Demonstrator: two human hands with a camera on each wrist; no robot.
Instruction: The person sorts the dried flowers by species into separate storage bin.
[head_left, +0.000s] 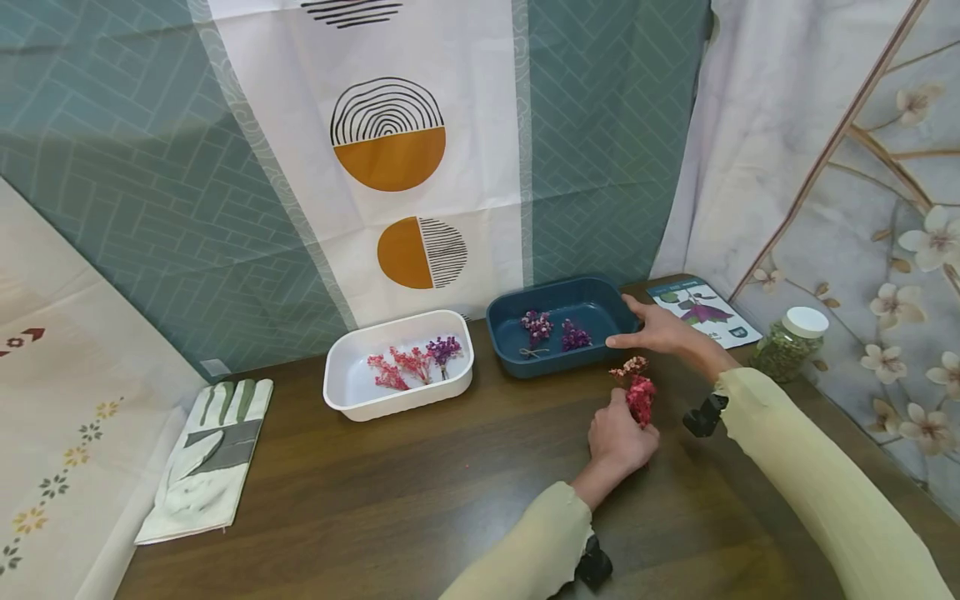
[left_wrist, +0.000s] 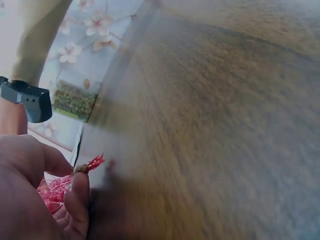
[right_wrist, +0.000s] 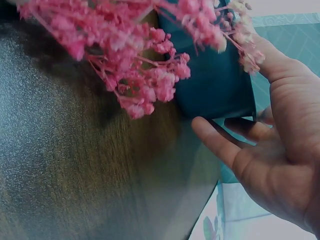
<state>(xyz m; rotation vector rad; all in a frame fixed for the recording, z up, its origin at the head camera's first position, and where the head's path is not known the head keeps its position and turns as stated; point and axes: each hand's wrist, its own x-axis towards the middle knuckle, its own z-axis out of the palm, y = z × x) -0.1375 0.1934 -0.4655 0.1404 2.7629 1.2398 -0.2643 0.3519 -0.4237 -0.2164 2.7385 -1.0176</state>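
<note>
Low over the table, my left hand (head_left: 621, 435) pinches a bunch of pink dried flowers (head_left: 641, 398) by its tied stem, which shows between thumb and finger in the left wrist view. Paler blossoms show at the bunch's far end. My right hand (head_left: 663, 329) is at the right end of a dark blue tray (head_left: 517, 362), its fingers spread and mostly straight about the corner. In the right wrist view, the pink flowers partly cover this tray. Inside it lie a pink-and-purple sprig (head_left: 537, 325) and a purple sprig (head_left: 576, 336).
A white tray (head_left: 352, 406) left of the blue one holds pink sprigs (head_left: 408, 365) and a purple sprig (head_left: 444, 350). White-and-grey gloves (head_left: 206, 458) lie far left. A plant-picture card (head_left: 705, 311) and a white-lidded jar (head_left: 791, 343) stand right. Curtains hang behind.
</note>
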